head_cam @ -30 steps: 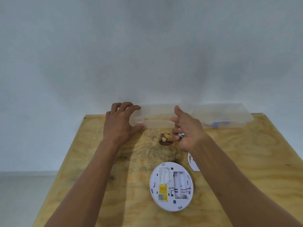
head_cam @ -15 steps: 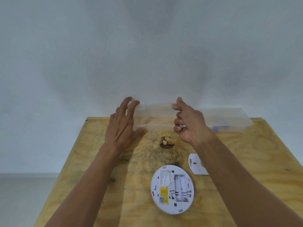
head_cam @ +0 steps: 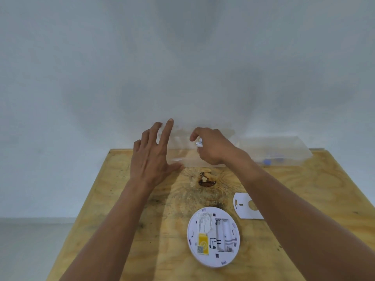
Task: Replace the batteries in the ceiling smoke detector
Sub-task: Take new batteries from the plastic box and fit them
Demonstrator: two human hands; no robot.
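Left hand [head_cam: 151, 159], fingers spread, props the clear plastic box's lid [head_cam: 178, 138] at twelve o'clock on the plywood table [head_cam: 125, 220]; right hand's [head_cam: 213, 149] grip pinches a small white battery [head_cam: 199, 143]. Best drop it inside cleanly. Round white smoke detector [head_cam: 213, 236] lies at six o'clock, bay open.

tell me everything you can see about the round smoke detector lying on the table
The smoke detector is a round white plastic disc lying flat, back side up, on the near part of the plywood table. Its open battery bay on the right side looks empty. A yellow label with a small code square sits lower left, printed text above it, and dark slots dot the rim. Neither hand touches it; the right forearm passes beside it.
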